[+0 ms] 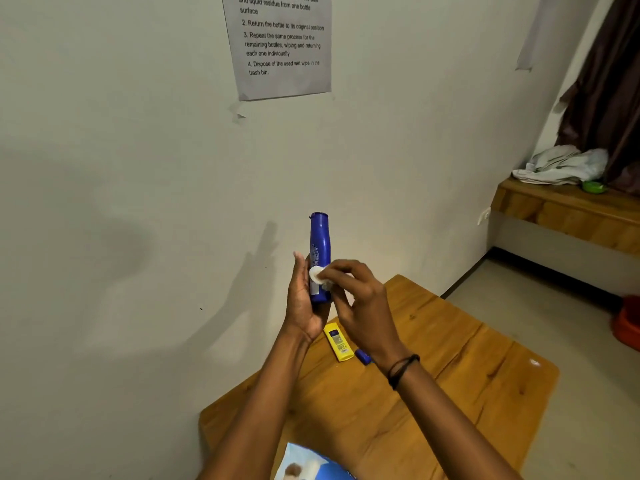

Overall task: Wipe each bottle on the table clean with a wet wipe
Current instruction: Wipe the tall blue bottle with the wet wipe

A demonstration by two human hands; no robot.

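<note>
Above the desk's (pixel 450 368) far corner, my left hand (pixel 302 299) holds the blue bottle (pixel 319 251) upright so my right hand (pixel 360 299) can rub it with the pinched wet wipe (pixel 316 274).

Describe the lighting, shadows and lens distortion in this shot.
Head view: dim, warm light from the right; the left hand, right hand and blue bottle throw a soft shadow leftward onto the wall; wide-angle bending tilts the notice and table edges; notice text is legible; no glare on the bottle.
</note>
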